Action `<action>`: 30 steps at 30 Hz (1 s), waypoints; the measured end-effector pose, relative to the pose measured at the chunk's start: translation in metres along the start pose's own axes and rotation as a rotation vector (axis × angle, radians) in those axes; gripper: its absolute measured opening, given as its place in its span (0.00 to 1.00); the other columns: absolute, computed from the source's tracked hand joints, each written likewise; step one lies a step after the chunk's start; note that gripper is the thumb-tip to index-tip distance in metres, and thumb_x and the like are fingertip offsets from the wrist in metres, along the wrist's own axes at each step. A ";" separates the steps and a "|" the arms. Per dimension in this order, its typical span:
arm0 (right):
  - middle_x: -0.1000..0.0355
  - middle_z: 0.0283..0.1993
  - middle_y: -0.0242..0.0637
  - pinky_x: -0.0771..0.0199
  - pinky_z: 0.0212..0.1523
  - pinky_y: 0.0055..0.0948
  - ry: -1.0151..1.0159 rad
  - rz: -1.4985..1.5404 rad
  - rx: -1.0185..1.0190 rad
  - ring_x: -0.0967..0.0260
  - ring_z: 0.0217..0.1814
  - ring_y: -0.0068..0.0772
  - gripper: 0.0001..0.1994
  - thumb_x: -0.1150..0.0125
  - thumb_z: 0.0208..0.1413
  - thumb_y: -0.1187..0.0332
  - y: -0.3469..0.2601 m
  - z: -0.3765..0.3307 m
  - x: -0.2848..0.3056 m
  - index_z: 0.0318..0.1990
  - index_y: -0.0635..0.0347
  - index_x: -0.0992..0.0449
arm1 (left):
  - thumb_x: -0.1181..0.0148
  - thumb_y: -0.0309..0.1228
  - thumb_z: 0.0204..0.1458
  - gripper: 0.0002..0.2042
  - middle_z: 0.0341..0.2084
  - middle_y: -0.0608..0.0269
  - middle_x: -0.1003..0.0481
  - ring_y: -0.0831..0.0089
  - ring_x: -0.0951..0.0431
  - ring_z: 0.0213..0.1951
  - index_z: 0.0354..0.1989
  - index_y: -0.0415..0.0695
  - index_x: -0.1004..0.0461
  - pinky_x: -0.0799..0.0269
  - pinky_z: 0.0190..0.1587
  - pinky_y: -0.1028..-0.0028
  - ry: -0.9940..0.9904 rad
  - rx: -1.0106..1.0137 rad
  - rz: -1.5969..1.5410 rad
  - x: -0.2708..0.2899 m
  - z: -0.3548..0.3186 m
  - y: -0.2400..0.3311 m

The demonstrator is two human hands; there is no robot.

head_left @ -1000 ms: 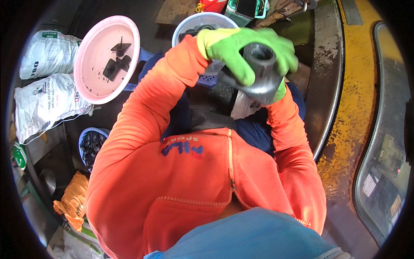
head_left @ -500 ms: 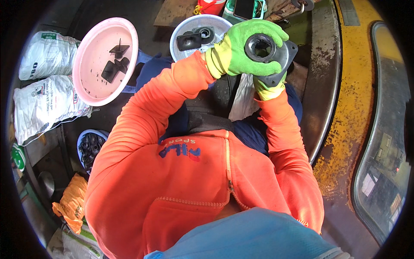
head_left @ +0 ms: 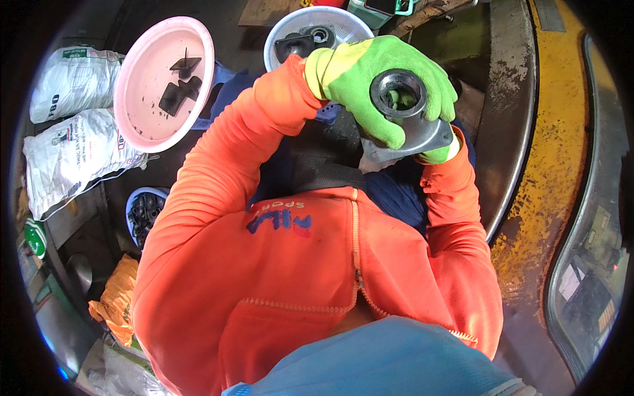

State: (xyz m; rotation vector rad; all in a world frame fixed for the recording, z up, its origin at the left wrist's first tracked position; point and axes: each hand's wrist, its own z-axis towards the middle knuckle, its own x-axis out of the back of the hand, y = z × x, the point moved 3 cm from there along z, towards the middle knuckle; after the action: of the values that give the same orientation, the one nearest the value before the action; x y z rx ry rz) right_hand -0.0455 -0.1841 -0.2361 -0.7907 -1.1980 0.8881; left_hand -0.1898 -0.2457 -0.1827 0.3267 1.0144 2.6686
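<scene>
My left hand (head_left: 366, 76), in a green glove, is closed over a black flanged part (head_left: 419, 135) with a round threaded-looking collar. Its thumb lies on the near side of the collar and its fingers wrap the far side. Below the part, my right hand (head_left: 439, 154), also gloved in green, is mostly hidden by it. A bit of green shows through the collar's hole, apparently a right fingertip. Beyond my left wrist, similar black parts (head_left: 295, 46) lie in a pale mesh basket (head_left: 270, 51).
At the left, a pink basin (head_left: 148, 66) holds a few black pieces (head_left: 174, 98). White sacks (head_left: 76, 82) stand beside it. A blue-rimmed container (head_left: 129, 214) of small black parts and an orange bag (head_left: 119, 300) sit nearer. A rusty yellow machine panel (head_left: 558, 132) bounds the right side.
Both hands have brought the black part a little lower and nearer to me. It has turned, with its flange now lying flatter toward the near side. My right hand is more covered.
</scene>
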 end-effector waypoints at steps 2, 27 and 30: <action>0.37 0.58 0.37 0.39 0.59 0.29 -0.044 -0.093 0.063 0.42 0.61 0.30 0.28 0.39 0.56 0.64 -0.004 -0.005 -0.002 0.63 0.56 0.39 | 0.24 0.39 0.37 0.22 0.43 0.54 0.22 0.51 0.26 0.51 0.39 0.44 0.24 0.36 0.58 0.54 -0.085 -0.051 0.051 -0.003 0.001 0.002; 0.26 0.48 0.43 0.20 0.42 0.29 0.736 1.076 -0.170 0.24 0.44 0.33 0.17 0.48 0.61 0.69 0.030 0.025 0.051 0.54 0.69 0.30 | 0.33 0.36 0.49 0.33 0.57 0.56 0.34 0.62 0.30 0.56 0.64 0.42 0.39 0.34 0.59 0.66 0.820 0.183 -0.346 0.030 -0.030 -0.054; 0.25 0.46 0.40 0.23 0.43 0.26 0.738 1.009 -0.207 0.25 0.44 0.29 0.15 0.46 0.61 0.68 0.031 0.030 0.046 0.53 0.68 0.29 | 0.44 0.46 0.57 0.28 0.51 0.53 0.27 0.60 0.25 0.52 0.59 0.37 0.34 0.34 0.61 0.61 0.994 0.409 -0.811 0.022 -0.034 -0.066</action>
State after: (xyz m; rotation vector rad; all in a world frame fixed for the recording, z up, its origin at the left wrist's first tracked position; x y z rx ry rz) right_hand -0.0737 -0.1279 -0.2380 -1.7709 -0.1727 1.1078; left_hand -0.2098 -0.2113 -0.2493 -1.1911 1.4887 1.7665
